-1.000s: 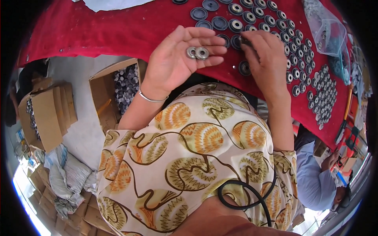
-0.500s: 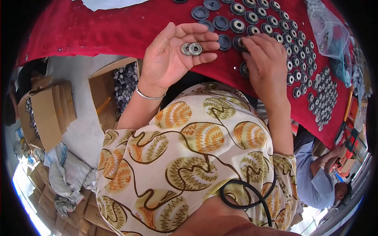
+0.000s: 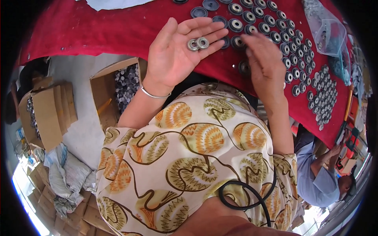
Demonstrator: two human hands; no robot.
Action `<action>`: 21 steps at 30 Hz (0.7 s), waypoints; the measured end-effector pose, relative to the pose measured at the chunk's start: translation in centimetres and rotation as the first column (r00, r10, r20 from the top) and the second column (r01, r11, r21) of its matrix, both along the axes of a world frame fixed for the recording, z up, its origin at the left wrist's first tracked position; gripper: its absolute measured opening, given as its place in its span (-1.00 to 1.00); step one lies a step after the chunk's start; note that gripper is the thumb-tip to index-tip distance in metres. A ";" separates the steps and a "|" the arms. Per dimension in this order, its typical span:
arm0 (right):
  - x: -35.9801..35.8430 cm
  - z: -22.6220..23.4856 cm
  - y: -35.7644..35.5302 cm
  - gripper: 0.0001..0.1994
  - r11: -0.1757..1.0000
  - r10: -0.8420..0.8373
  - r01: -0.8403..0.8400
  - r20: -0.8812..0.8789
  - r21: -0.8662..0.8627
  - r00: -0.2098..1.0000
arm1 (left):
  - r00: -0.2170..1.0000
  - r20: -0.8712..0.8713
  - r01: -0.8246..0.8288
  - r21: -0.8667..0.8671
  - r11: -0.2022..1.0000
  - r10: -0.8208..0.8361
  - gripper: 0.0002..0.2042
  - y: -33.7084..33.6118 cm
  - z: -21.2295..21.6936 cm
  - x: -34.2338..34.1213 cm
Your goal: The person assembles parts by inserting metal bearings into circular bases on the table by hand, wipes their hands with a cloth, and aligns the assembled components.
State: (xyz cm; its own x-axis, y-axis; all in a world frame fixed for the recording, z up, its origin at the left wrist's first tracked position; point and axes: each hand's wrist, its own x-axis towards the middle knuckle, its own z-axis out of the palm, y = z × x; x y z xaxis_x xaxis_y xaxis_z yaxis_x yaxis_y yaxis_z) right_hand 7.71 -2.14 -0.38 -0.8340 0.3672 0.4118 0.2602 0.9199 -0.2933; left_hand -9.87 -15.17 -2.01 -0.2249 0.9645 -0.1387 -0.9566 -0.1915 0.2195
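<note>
My left hand [image 3: 175,53] is palm up with its fingers stretched out, carrying two small metal ball bearings [image 3: 197,43] side by side. Its fingertips reach over dark round caps, partly covering one empty cap [image 3: 226,42]. My right hand [image 3: 267,63] hovers just right of a dark cap with a bearing seated in it [image 3: 238,42]. Its fingers are extended, the thumb apart, slightly blurred, and nothing shows between them. Below the fingers lies another dark round piece [image 3: 244,67], partly hidden by the hand.
Rows of caps with bearings [image 3: 291,47] cover the right of the red cloth [image 3: 118,31]; smaller pieces [image 3: 325,94] cluster beyond. Empty caps [image 3: 199,12] lie at the far side. A clear plastic bag [image 3: 330,37] lies at right. An open carton [image 3: 114,67] stands at left; another person [image 3: 317,177] sits at right.
My right hand's fingers have come off the bearing in the cap and moved slightly right. My left hand has shifted a little right, over the empty caps, still carrying both bearings.
</note>
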 end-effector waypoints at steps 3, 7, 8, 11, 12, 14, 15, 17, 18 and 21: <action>-0.9 1.0 -1.1 -0.67 0.999 -0.007 0.001 -0.142 -0.043 0.990 | 1.000 0.021 0.022 0.027 0.999 -0.023 -0.37 0.1 -0.1 0.6; -2.4 1.0 -2.5 -0.70 0.983 0.161 -0.169 -0.118 -0.066 0.980 | 0.994 -0.079 0.078 -0.046 0.996 -0.081 -0.38 0.3 0.3 2.0; -2.4 0.9 -2.5 -0.69 0.983 0.169 -0.175 -0.089 -0.059 0.982 | 0.990 -0.102 0.091 -0.040 0.995 -0.094 -0.37 0.2 0.2 2.0; -2.5 0.9 -2.9 -0.68 0.981 0.177 -0.181 -0.063 -0.065 0.982 | 0.992 -0.080 0.097 -0.022 0.995 -0.098 -0.37 0.0 0.0 1.8; -2.5 0.9 -3.0 -0.67 0.981 0.176 -0.181 -0.067 -0.075 0.982 | 0.995 -0.036 0.092 -0.007 0.996 -0.092 -0.37 -0.1 0.0 1.6; -2.4 0.4 -2.6 -0.68 0.983 0.164 -0.170 -0.081 -0.068 0.983 | 0.997 0.011 0.078 -0.002 0.997 -0.078 -0.35 -0.3 -0.3 1.3; -2.3 0.2 -2.3 -0.68 0.986 0.152 -0.158 -0.096 -0.060 0.984 | 0.996 0.055 0.065 0.004 0.998 -0.065 -0.32 -0.5 -0.4 1.2; -2.3 0.6 -1.6 -0.69 0.987 0.139 -0.145 -0.089 -0.069 0.986 | 0.998 0.043 0.050 -0.026 0.998 -0.049 -0.33 -0.5 0.0 1.2; -2.3 0.8 -1.3 -0.69 0.989 0.121 -0.127 -0.085 -0.075 0.989 | 0.999 0.028 0.039 -0.054 0.998 -0.038 -0.34 -0.5 0.2 1.1; -2.1 0.5 -0.1 -0.70 0.999 -0.009 0.012 -0.050 0.048 0.999 | 0.998 0.050 -0.047 -0.001 0.999 0.047 -0.35 -0.9 0.3 -0.3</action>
State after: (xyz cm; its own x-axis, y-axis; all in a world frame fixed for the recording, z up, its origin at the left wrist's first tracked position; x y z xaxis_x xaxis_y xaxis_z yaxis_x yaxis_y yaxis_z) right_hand 5.58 -2.23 0.16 -0.8085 0.3546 0.4698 0.2561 0.9306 -0.2616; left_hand -10.19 -16.11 -1.71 -0.2627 0.9531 -0.1503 -0.9563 -0.2364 0.1719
